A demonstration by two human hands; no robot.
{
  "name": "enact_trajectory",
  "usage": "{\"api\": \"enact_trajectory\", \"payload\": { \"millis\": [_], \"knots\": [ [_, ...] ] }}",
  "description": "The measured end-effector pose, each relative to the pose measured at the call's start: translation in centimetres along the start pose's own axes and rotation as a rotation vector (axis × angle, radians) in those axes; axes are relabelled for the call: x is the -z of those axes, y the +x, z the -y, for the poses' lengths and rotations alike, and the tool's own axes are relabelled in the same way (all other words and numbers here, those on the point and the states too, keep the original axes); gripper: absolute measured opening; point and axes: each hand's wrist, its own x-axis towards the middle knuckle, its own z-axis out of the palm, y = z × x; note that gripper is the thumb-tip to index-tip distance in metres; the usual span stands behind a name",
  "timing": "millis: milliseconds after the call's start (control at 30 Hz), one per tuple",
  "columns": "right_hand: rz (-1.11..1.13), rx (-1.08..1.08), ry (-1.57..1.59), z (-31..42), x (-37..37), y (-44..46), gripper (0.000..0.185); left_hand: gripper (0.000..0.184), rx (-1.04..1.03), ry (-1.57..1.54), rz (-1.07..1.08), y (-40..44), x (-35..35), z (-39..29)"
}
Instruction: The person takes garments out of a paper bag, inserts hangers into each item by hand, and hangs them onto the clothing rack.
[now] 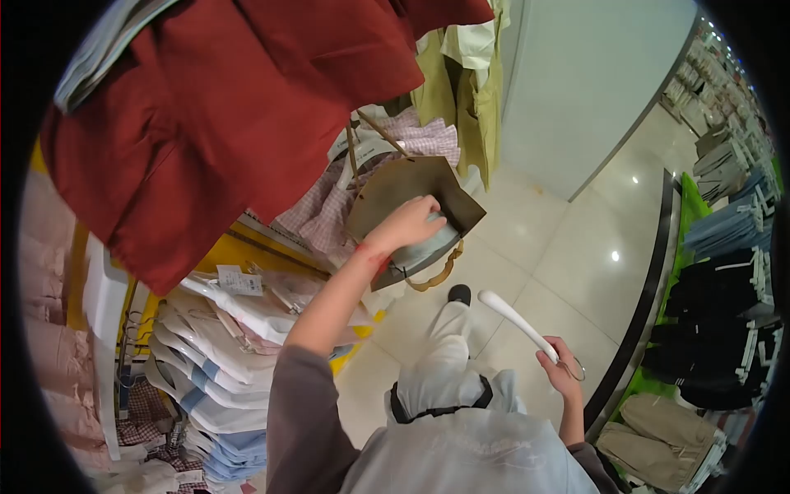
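Note:
My left hand (415,222) reaches into the mouth of a brown paper bag (403,181), its fingers curled on a pale, light-blue folded cloth (432,245) inside. The bag has a loop handle (448,272) at its near side and hangs or stands beside the clothes rack; its base cannot be seen. Low on the right, my right hand (559,368) is closed around one end of a white clothes hanger (514,321). A metal hook ring shows by that hand, and no garment is on the hanger.
Dark red garments (247,99) hang close at upper left. White shirts on hangers (222,362) fill the lower left, and pink checked clothes (309,206) hang behind the bag. Tiled floor (568,247) lies ahead. Clothes racks (699,329) line the right, past a white pillar (584,82).

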Motion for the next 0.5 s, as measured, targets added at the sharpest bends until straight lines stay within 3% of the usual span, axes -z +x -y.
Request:
{"api": "enact_trajectory", "payload": {
  "millis": [67,167,233,267,367,433,500],
  "knots": [
    [-0.002,0.012,0.033,-0.1,0.1,1.6,0.024,0.035,0.206,0.426,0.138,4.0,-2.3,1.6],
    [-0.050,-0.027,0.058,-0.8,1.1,3.3,0.025,0.033,0.280,0.698,0.339,8.7,-6.2,6.7],
    [-0.129,-0.069,0.079,-2.9,2.3,5.2,0.026,0.034,0.250,0.572,0.250,11.2,-9.4,11.5],
    [-0.150,-0.092,0.093,-3.2,2.9,5.7,0.027,0.036,0.221,0.598,0.268,11.6,-10.4,12.3],
    [-0.216,-0.155,0.106,-2.6,4.5,7.3,0.029,0.038,-0.119,0.776,0.153,11.4,-15.3,16.4],
    [-0.260,-0.189,0.071,-2.4,5.0,8.6,0.030,0.029,-0.345,0.775,0.006,11.5,-19.0,18.6],
    [-0.262,-0.205,0.072,-1.8,4.8,10.2,0.029,0.027,-0.382,0.803,0.051,10.5,-20.3,19.4]
  ]
}}
